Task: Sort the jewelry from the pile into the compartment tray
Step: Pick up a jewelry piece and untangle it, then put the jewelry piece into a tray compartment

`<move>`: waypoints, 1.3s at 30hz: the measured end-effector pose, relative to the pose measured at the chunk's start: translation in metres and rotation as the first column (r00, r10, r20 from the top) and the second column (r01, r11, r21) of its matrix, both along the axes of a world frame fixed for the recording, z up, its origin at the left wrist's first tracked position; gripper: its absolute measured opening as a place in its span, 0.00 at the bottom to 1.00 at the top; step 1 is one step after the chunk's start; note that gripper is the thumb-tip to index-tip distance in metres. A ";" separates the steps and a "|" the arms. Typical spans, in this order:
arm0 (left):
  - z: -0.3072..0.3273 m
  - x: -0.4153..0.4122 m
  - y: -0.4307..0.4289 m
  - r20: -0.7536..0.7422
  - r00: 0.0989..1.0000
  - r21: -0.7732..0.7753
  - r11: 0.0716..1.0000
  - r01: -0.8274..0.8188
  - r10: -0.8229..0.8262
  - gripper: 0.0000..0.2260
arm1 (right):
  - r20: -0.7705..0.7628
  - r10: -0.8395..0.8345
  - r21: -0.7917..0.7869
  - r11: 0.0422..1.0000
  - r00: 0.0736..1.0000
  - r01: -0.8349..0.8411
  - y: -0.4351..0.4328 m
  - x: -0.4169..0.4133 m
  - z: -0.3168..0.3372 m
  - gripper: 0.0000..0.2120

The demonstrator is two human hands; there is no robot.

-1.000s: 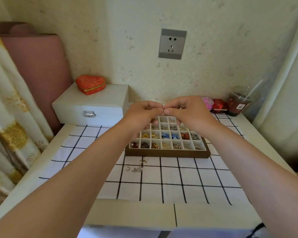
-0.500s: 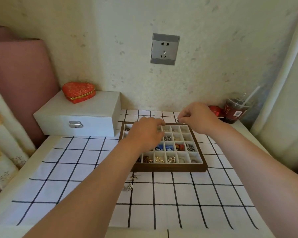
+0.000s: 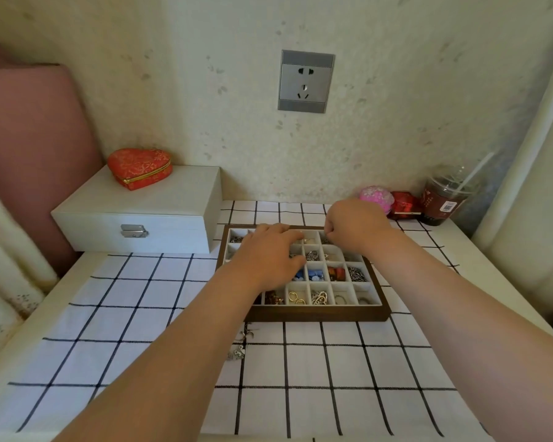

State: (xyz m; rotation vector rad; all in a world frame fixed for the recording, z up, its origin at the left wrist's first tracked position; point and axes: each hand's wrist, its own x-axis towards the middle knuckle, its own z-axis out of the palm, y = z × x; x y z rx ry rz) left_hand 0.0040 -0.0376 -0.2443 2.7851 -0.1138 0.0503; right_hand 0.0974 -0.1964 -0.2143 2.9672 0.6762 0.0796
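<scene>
The compartment tray (image 3: 320, 315) has a dark wooden frame and white cells holding rings, chains, blue and red beads. My left hand (image 3: 268, 256) lies low over the tray's left and middle cells, its fingers stretched toward the back row. My right hand (image 3: 355, 228) hovers over the tray's back right corner with curled fingers, thumb pinched against forefinger on a small jewelry piece too tiny to make out. The jewelry pile (image 3: 240, 346), a few silver pieces, lies on the checked cloth just in front of the tray, partly hidden by my left forearm.
A white latched box (image 3: 141, 215) with a red heart-shaped case (image 3: 139, 167) stands back left. A pink ball (image 3: 375, 196), a small red box (image 3: 404, 204) and a drink cup with a straw (image 3: 444, 199) stand back right. The wall is close behind the tray.
My hands, joined above the tray one second ago, have separated and dropped. The left now lies over the middle cells, the right over the back right corner. The view has moved closer.
</scene>
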 end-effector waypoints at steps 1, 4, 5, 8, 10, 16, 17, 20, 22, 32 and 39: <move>0.000 0.000 0.000 -0.004 1.000 0.002 1.000 0.000 0.000 0.25 | 0.016 -0.009 0.002 1.000 1.000 0.009 0.001 0.000 -0.001 0.10; 0.000 0.000 -0.001 -0.007 1.000 0.007 1.000 0.000 0.000 0.24 | 0.052 -0.038 0.029 0.999 0.998 0.037 0.003 0.004 -0.005 0.08; 0.001 0.000 0.000 -0.005 1.000 0.003 1.000 0.000 0.000 0.24 | 0.063 -0.051 0.042 0.998 0.997 0.048 0.003 0.004 -0.005 0.08; 0.003 -0.001 0.000 0.000 1.000 -0.010 1.000 -0.001 0.001 0.24 | 0.018 -0.043 0.067 0.997 0.999 0.042 -0.003 0.004 -0.002 0.08; 0.003 -0.001 0.000 0.002 1.000 -0.016 1.000 -0.001 0.001 0.24 | -0.091 0.002 0.082 0.997 0.996 0.006 -0.008 0.002 0.000 0.10; 0.002 0.000 0.000 -0.004 1.000 -0.013 1.000 -0.001 0.001 0.24 | -0.216 0.053 0.203 0.979 0.975 -0.008 -0.016 0.002 0.005 0.10; 0.002 0.000 0.000 -0.001 1.000 -0.015 1.000 0.001 -0.001 0.23 | -0.216 0.059 0.232 0.973 0.974 -0.008 -0.017 0.004 0.005 0.09; 0.002 0.000 0.002 0.010 1.000 -0.042 0.999 0.009 -0.008 0.22 | -0.229 0.087 0.322 0.947 0.970 -0.009 -0.021 0.004 0.009 0.09; 0.004 -0.001 0.003 0.028 1.000 -0.064 0.998 0.013 -0.011 0.21 | -0.237 0.101 0.415 0.910 0.966 0.006 -0.024 0.003 0.013 0.10; 0.023 -0.038 0.023 0.196 0.981 -0.094 0.996 0.008 0.010 0.05 | -0.210 0.358 0.490 0.844 0.910 -0.219 0.012 -0.072 0.025 0.07; 0.029 -0.099 0.053 0.113 0.994 -0.055 0.998 0.008 -0.002 0.06 | -0.287 0.470 0.430 0.842 0.835 -0.325 0.027 -0.125 0.021 0.05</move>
